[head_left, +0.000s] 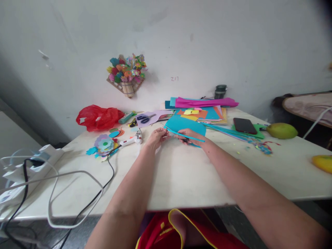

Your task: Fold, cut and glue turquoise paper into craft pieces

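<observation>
Above the middle of the table, my left hand (158,137) pinches the left end of a narrow blue paper strip (195,139). The strip slants down to the right, passing over my other hand and wrist. My right hand (191,133) is closed around the dark handles of a pair of scissors (185,140). Their blades point left toward my left fingertips and are partly hidden by the strip. Just behind both hands lies a large blue paper sheet (187,123) with a curved edge.
At left are a hot glue gun (131,140), paper flower pieces (103,144), a red plastic bag (98,117) and a power strip (33,173) with loose cables. Other scissors (145,118) lie behind. A phone (244,126) and a greenish fruit (282,130) are at right.
</observation>
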{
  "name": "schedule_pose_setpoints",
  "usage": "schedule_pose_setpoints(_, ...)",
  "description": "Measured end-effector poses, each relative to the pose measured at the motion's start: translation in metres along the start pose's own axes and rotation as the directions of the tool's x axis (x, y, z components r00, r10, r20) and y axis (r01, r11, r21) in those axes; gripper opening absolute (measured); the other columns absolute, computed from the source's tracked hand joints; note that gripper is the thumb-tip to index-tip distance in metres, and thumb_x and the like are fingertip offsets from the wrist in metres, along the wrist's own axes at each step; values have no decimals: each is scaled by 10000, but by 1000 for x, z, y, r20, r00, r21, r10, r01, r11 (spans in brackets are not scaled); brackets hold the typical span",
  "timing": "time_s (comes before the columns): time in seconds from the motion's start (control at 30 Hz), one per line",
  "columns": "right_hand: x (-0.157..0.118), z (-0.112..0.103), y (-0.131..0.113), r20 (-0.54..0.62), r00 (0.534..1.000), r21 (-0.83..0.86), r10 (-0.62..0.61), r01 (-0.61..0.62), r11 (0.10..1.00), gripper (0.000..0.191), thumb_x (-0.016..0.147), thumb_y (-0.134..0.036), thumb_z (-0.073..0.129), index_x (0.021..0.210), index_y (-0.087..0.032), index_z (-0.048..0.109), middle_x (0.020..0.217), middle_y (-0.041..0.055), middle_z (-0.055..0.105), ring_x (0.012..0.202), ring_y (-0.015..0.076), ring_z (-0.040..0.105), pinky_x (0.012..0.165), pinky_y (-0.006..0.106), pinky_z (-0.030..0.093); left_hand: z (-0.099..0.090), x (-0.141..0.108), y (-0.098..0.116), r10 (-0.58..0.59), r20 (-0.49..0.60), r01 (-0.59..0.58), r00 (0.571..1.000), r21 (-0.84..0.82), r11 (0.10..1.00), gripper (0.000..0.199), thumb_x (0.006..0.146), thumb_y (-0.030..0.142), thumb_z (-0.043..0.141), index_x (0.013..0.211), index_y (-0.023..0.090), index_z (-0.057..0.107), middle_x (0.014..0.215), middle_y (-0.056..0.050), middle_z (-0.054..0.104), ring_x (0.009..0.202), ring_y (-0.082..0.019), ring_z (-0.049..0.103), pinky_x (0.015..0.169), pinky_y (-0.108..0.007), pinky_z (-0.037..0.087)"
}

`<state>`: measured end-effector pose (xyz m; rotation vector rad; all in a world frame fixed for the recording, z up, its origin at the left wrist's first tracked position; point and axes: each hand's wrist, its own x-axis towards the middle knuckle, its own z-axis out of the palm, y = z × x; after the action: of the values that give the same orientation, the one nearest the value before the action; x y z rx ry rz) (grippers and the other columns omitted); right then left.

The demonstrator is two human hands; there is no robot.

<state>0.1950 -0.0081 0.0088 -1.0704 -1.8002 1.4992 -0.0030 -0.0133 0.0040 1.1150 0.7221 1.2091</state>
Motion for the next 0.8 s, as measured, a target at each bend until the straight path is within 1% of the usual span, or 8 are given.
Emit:
schedule_pose_setpoints(0.2, 2, -2, 1, 11, 1000, 25, 3, -3, 1000, 256, 703, -387, 617, 614, -170, 516, 449, -37, 500, 341, 56, 432, 312, 173, 297, 0, 1, 0, -8, 6, 8, 1000, -3, 1000, 174, 615, 201, 709, 652, 142, 551, 620, 4, 571, 610, -95, 547, 696, -272, 504)
schedule_pose_setpoints(0.37, 6, -1, 3, -14, 999, 16, -42, 43, 999, 203, 693, -345, 611, 631, -161, 551, 432, -54, 459, 338, 54, 413, 313, 172, 298, -4, 3, -1, -5, 10, 5, 1000, -14, 1000, 169, 615, 201, 714, 651, 140, 560, 614, 6, 577, 599, -93, 550, 683, -267, 508)
schedule_pose_setpoints(0.57, 2, 3, -1, -30, 995, -24, -95, 94, 995, 196, 663, -334, 629, 633, -154, 558, 447, -56, 460, 352, 51, 408, 322, 166, 300, -6, 4, -1, -9, -1, 9, 1000, -26, 1000, 154, 625, 188, 705, 643, 137, 560, 603, 3, 577, 602, -93, 551, 672, -255, 514)
schedule_pose_setpoints(0.8, 3, 2, -1, -19, 996, 4, -86, 86, 996, 131, 662, -280, 572, 653, -150, 582, 456, -52, 471, 351, 47, 389, 322, 168, 270, -6, 3, -1, -5, 2, 5, 1000, -38, 999, 144, 629, 182, 706, 636, 136, 570, 598, 1, 575, 589, -91, 548, 669, -253, 516)
